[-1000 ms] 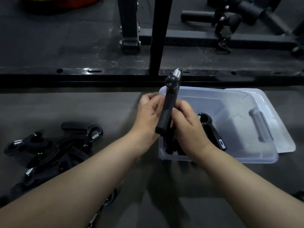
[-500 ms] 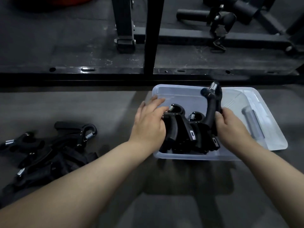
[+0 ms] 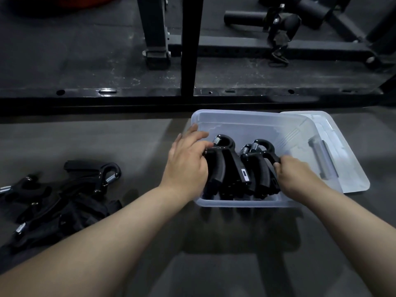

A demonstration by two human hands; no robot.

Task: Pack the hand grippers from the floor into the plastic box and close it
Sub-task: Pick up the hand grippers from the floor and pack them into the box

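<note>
Black steel rack frame [image 3: 188, 48] beyond grey floor [image 3: 85, 138].

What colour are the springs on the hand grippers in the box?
Silver metal, against black bodies; the spring on the leftmost hand gripper shows it best, in the head view.

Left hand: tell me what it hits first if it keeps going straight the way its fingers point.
The left hand points up and right, over the box. Its fingers already lie against the leftmost hand gripper, so little is free ahead; past that, probably the plastic box far wall. Depth is unclear.
</note>
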